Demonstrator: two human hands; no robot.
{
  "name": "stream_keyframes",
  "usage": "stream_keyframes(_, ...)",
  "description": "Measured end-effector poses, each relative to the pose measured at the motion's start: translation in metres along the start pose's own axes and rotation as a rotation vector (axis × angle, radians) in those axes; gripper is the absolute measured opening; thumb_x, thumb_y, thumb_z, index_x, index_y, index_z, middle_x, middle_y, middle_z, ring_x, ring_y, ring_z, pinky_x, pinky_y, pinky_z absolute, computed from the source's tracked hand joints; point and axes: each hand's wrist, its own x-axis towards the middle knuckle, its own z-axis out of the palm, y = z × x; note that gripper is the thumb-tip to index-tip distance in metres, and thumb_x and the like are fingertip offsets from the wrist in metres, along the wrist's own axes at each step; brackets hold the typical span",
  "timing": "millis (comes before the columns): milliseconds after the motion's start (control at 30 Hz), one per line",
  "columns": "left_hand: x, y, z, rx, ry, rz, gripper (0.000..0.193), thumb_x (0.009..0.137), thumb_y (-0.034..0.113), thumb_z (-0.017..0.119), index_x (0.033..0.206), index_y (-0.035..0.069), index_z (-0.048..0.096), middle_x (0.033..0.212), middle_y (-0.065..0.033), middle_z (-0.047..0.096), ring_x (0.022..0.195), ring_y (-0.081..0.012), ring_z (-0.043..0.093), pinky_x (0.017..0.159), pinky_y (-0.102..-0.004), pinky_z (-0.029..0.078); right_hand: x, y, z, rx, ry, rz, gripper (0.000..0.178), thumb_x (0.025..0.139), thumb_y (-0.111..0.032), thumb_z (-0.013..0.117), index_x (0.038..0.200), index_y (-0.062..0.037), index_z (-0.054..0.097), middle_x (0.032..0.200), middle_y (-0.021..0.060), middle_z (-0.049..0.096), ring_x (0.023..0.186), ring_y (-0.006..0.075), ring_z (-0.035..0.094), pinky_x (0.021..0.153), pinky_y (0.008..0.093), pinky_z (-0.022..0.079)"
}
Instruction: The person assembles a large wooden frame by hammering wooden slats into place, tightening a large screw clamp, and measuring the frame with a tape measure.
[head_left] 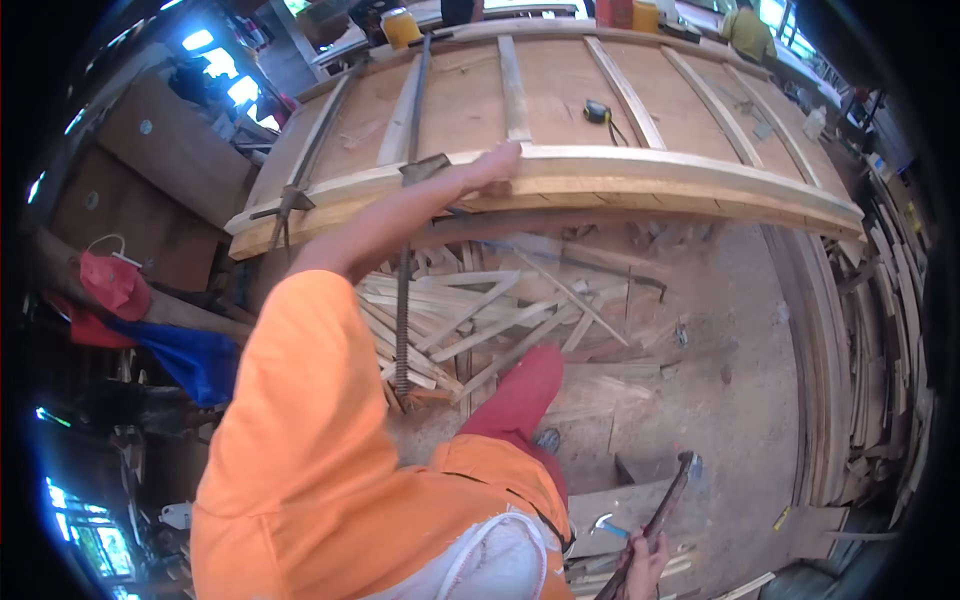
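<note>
My left hand (494, 169) is closed over the near edge of a long pale wooden beam (640, 170), its fingers partly hidden. The beam runs along the front of a large plywood panel (465, 95) with several cross battens. A bar clamp (425, 168) grips the panel just left of that hand, its threaded screw (403, 345) hanging down. Farther left sits a second clamp (292, 203). Low at my right side, my right hand (647, 562) is wrapped around the dark handle of a hammer (689, 463), whose metal head points up and away.
A yellow-and-black tape measure (597, 111) lies on the panel. Loose wood strips (480, 320) are heaped beneath it. Near my right hand is a blue-handled hammer (608, 524). Long boards (815, 370) line the right side. A person in yellow (748, 35) is at the far right.
</note>
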Motion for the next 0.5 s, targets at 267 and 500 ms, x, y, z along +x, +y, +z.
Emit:
stream_keyframes(267, 0.003, -0.028, -0.007, 0.013, -0.057, -0.018, 0.105, 0.076, 0.027, 0.090, 0.154, -0.008, 0.029, 0.149, -0.0301, 0.048, 0.142, -0.0431, 0.047, 0.125, -0.0436, 0.035, 0.100, -0.159, 0.026, -0.173, 0.051, -0.166, 0.030, 0.096, -0.018, 0.074, 0.122, -0.0064, 0.064, 0.073, -0.0057, 0.052, 0.057, 0.0038, 0.047, 0.050, 0.0221, 0.035)
stream_keyframes(500, -0.010, 0.037, -0.012, -0.029, -0.100, -0.103, 0.126, 0.081, 0.034, 0.088, 0.167, -0.008, 0.004, 0.172, -0.0341, 0.012, 0.163, -0.0445, 0.010, 0.134, -0.0459, 0.010, 0.181, -0.204, 0.056, 0.090, -0.020, -0.198, 0.036, 0.096, -0.010, 0.067, 0.130, -0.0022, 0.057, 0.074, -0.0010, 0.054, 0.055, 0.0060, 0.048, 0.047, 0.0246, 0.038)
